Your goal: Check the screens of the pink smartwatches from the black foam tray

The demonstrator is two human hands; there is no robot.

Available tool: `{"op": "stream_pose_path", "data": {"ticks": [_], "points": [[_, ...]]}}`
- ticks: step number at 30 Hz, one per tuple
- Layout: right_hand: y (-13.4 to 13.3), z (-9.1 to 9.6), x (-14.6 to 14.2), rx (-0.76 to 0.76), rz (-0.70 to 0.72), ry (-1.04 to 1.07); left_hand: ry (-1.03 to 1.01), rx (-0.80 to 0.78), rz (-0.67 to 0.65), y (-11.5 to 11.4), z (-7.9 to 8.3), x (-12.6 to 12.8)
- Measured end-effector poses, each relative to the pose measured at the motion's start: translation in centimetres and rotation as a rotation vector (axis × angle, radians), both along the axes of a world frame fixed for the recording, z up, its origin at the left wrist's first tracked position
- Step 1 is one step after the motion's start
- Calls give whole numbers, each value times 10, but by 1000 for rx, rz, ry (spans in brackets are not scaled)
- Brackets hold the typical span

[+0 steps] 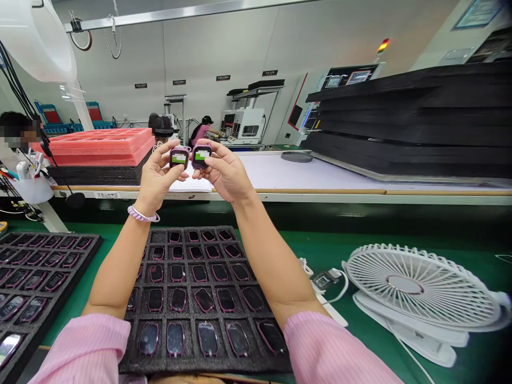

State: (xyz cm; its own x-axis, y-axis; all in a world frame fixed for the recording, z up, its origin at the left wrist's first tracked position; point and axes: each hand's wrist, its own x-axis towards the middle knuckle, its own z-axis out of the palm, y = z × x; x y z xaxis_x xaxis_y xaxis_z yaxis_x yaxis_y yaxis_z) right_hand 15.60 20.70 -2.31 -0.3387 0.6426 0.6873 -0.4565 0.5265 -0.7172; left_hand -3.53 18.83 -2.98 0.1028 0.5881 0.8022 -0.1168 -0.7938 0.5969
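The left watch body and the right watch body, both small with a purple frame, are held up side by side in the head view. They are almost touching, above the green bench and in front of the white shelf. Each screen is lit and shows a green band over a white field; the writing on them is too small to read. The left hand pinches its watch body between the thumb and the curled fingers, and a lilac bracelet sits on that wrist. The right hand grips the other watch body in the same way, with its fingers closed around the edges. Below the forearms lies a black foam tray, and its pockets hold many more such bodies with dark screens. A second tray of the same kind lies just beside it on the left. A white fan lies near the right forearm, face up, on the bench. On the shelf edge is a white label with Chinese characters, which I cannot read with certainty. Behind it stands a pink foam stack, and on the right a black foam stack. The black wall signs carry white writing that is not legible.
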Motion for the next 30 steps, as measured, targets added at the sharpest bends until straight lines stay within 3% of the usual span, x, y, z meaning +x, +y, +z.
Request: {"op": "stream_pose_path", "data": {"ticks": [8,25,28,30], "points": [[2,-7,6,63,4,-56,36,-21,14,-6,-2,1],[-6,-8,2,36,15,-29,-6,-71,11,-14,-4,-2],[-13,-4,4,15,-18,-51,20,-42,10,-26,-3,-3],[-30,1,9,43,-52,-49,2,14,28,-48,1,-5]]}}
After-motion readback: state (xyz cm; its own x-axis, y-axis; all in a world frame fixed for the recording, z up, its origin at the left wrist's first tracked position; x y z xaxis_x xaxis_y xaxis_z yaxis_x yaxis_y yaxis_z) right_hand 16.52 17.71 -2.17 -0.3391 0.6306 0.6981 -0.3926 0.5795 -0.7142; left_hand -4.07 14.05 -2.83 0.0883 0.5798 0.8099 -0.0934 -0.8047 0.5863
